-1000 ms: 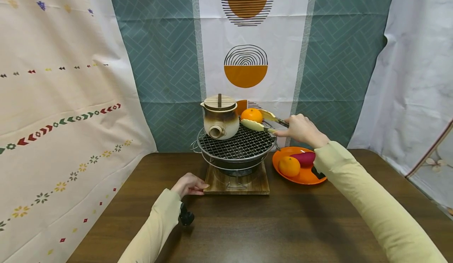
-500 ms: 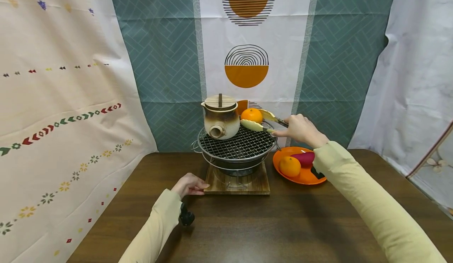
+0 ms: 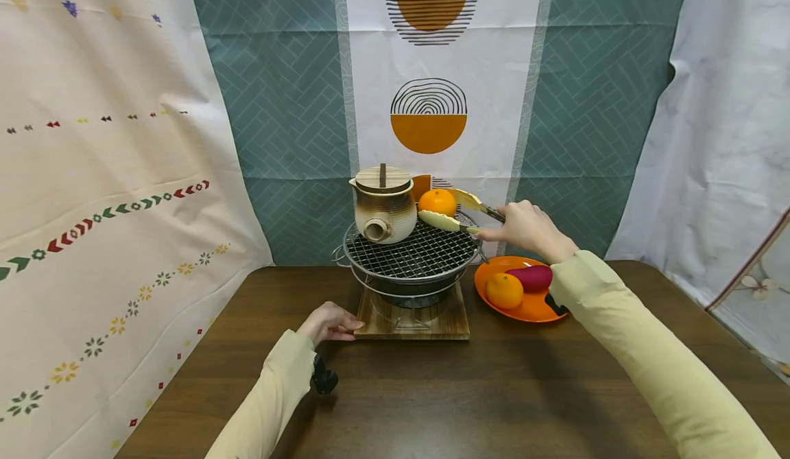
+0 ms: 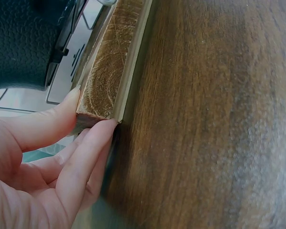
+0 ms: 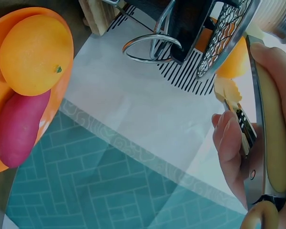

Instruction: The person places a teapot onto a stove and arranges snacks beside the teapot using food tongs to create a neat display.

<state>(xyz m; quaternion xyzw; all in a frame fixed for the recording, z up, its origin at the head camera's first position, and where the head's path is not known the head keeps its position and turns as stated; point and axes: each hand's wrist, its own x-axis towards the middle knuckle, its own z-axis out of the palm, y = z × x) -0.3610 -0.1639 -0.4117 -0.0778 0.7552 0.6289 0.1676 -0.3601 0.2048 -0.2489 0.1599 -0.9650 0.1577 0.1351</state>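
My right hand [image 3: 524, 226] grips a pair of tongs [image 5: 271, 129] with pale yellow tips. Between those tips sits an orange [image 3: 437, 202], at the back right of the round grill's wire mesh [image 3: 413, 256]. Beside the orange on the mesh stands a beige and brown clay teapot [image 3: 385, 212] with a wooden lid, its hollow handle facing me. My left hand [image 3: 330, 322] pinches the front left corner of the square wooden board [image 3: 444, 318] under the grill. In the left wrist view the thumb is on the board's top edge and the fingers are at its underside.
To the right of the grill lies an orange plate [image 3: 524, 319] holding another orange [image 3: 504, 290] and a purple sweet potato [image 3: 532, 278]. A wire handle [image 3: 485, 256] sticks out on the grill's right side. Patterned cloth [image 3: 290, 136] hangs behind the brown table [image 3: 401, 397].
Hands, tongs, orange and teapot keep nearly the same places. The head view shifts only slightly, and the cloth on the left ripples a little.
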